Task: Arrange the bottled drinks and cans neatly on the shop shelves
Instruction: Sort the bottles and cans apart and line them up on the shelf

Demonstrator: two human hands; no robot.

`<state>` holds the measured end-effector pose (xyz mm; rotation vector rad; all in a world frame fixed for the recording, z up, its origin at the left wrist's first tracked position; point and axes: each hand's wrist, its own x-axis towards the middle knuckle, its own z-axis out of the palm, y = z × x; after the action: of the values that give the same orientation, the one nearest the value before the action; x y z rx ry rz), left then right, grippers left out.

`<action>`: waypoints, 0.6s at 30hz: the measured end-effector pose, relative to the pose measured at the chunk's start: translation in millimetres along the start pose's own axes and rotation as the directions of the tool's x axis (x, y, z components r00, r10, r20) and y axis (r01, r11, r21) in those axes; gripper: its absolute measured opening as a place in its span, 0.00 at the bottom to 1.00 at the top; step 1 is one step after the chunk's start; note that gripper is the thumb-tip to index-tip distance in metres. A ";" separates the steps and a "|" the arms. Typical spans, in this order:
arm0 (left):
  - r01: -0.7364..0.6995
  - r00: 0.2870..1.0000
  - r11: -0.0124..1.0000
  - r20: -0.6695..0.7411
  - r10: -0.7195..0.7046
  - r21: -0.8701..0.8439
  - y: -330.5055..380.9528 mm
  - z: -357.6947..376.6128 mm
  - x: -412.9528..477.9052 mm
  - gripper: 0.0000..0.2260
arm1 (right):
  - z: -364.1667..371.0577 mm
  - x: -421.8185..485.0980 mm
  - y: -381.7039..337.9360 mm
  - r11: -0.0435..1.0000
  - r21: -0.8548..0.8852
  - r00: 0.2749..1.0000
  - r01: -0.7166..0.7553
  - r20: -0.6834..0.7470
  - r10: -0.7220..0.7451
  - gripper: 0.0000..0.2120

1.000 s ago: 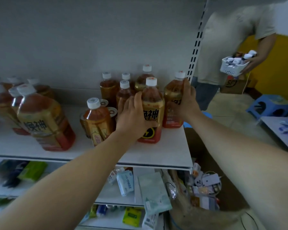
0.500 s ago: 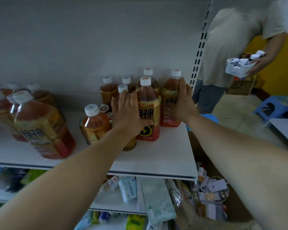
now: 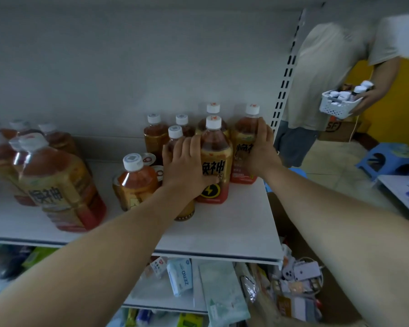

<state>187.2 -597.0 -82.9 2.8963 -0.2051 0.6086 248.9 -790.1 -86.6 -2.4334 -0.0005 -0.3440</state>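
Amber drink bottles with white caps stand clustered at the right end of the white shelf (image 3: 246,223). My left hand (image 3: 187,166) lies flat against the left side of the front yellow-and-red labelled bottle (image 3: 216,161), covering a slimmer bottle (image 3: 175,135) whose base shows below my wrist. My right hand (image 3: 261,149) presses with straight fingers on the right side of the rightmost bottle (image 3: 242,147). More bottles (image 3: 155,135) stand behind, by the back wall. A shorter bottle (image 3: 135,182) stands to the left, with two cans (image 3: 149,159) behind it.
A shrink-wrapped pack of large bottles (image 3: 57,194) sits at the shelf's left. The slotted upright (image 3: 285,83) bounds the shelf on the right. Beyond it a person (image 3: 328,79) holds a white basket (image 3: 338,107). Lower shelves hold packets (image 3: 182,274); a blue stool (image 3: 390,159) stands on the floor.
Both hands have shifted with the cluster slightly deeper onto the shelf. My right hand's fingers now reach higher on the rightmost bottle. The view has tilted a little.
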 end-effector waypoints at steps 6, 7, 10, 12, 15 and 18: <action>-0.086 0.994 0.977 0.051 0.098 -0.196 -6.3 -39.1 -21.3 0.41 | -11.8 -17.5 -36.2 0.996 0.079 0.994 0.029 -0.104 -0.021 0.34; -0.116 0.992 0.969 0.019 0.123 -0.218 -9.6 -45.8 -28.3 0.39 | -11.8 -22.1 -42.3 0.991 0.098 0.989 0.087 -0.130 -0.074 0.30; -0.193 0.980 0.958 -0.093 0.177 -0.212 -28.0 -68.3 -53.9 0.33 | -9.8 -39.3 -62.2 0.978 0.104 0.982 0.181 -0.076 -0.173 0.25; -0.200 0.976 0.960 -0.126 0.177 -0.194 -45.5 -80.0 -70.1 0.30 | -6.0 -49.9 -73.8 0.977 0.118 0.984 0.175 0.009 -0.177 0.26; -0.158 0.981 0.970 -0.143 0.132 -0.187 -75.4 -93.2 -92.3 0.28 | 2.5 -67.0 -90.7 0.988 0.052 0.989 0.144 0.007 -0.145 0.33; -0.108 0.980 0.981 -0.185 0.078 -0.158 -112.1 -102.8 -113.1 0.28 | 10.8 -85.9 -112.9 0.977 -0.061 0.970 0.205 -0.121 -0.211 0.37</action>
<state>64.0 -456.2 -52.4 2.6650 -0.3519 0.8198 158.6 -688.2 -45.1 -2.4597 -0.1960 -0.5985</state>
